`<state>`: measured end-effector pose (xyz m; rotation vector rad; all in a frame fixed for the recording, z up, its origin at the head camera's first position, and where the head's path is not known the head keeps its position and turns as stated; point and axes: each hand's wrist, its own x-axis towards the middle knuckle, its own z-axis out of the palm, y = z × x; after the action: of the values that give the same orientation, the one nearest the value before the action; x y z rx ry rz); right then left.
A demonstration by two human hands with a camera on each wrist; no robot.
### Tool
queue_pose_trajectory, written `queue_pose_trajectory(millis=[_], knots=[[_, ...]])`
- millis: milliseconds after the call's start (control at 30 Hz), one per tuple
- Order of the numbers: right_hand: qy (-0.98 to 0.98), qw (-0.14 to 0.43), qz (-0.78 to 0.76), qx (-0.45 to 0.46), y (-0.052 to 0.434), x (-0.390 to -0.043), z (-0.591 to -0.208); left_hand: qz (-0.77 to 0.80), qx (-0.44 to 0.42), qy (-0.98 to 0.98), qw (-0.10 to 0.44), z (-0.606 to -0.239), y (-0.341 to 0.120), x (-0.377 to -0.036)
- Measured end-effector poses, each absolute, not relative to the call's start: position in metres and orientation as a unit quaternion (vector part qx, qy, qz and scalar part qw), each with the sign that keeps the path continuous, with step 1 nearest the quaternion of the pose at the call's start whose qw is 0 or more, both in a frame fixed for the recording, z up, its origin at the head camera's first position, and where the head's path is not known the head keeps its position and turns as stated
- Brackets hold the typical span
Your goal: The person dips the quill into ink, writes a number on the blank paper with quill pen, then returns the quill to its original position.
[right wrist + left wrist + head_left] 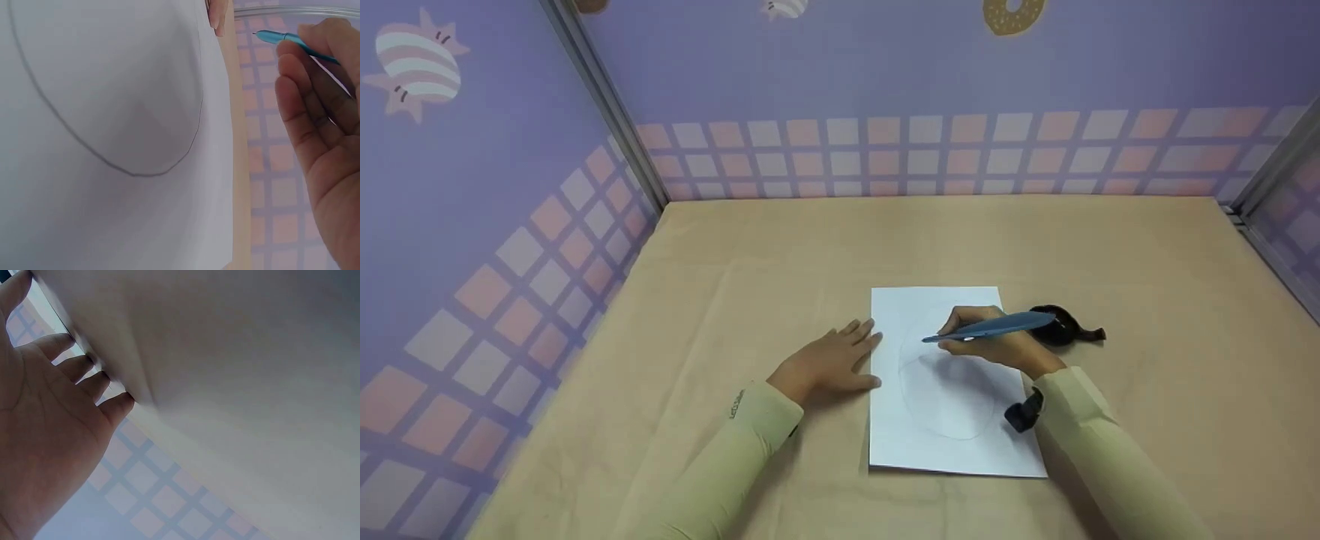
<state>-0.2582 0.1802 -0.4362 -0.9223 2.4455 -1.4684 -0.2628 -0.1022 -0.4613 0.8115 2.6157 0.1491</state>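
In the head view, my right hand (pixel 990 345) pinches a blue feather quill pen (pixel 1005 324) between thumb and fingers. The pen's nib points left over a sheet of white paper (pixel 907 450); in the right wrist view the nib of the quill pen (pixel 273 37) appears raised off the sheet. A thin, rounded oval line (pixel 135 175) is drawn on the paper. My left hand (pixel 832 362) lies spread on the table, its fingertips at the paper's left edge. The left wrist view shows those fingers (pixel 117 408) nearly straight, holding nothing.
A small round black dish (pixel 1054 326) with a short stem stands right of the paper, partly behind the feather. Beige cloth (pixel 780 255) covers the table. Purple checked panels (pixel 825 67) enclose the back and sides, with metal posts (pixel 615 105) at the corners.
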Motion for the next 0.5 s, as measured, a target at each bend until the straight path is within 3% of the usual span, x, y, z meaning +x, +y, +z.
queue_pose_trajectory(millis=[233, 500], knots=[[0.814, 0.063, -0.491, -0.304, 0.190, -0.259, -0.440, 0.052, 0.289, 0.935, 0.200, -0.461, -0.102, -0.263], [0.820, -0.017, -0.484, -0.306, 0.205, -0.268, -0.458, 0.050, 0.290, 0.935, 0.199, -0.463, -0.103, -0.264]])
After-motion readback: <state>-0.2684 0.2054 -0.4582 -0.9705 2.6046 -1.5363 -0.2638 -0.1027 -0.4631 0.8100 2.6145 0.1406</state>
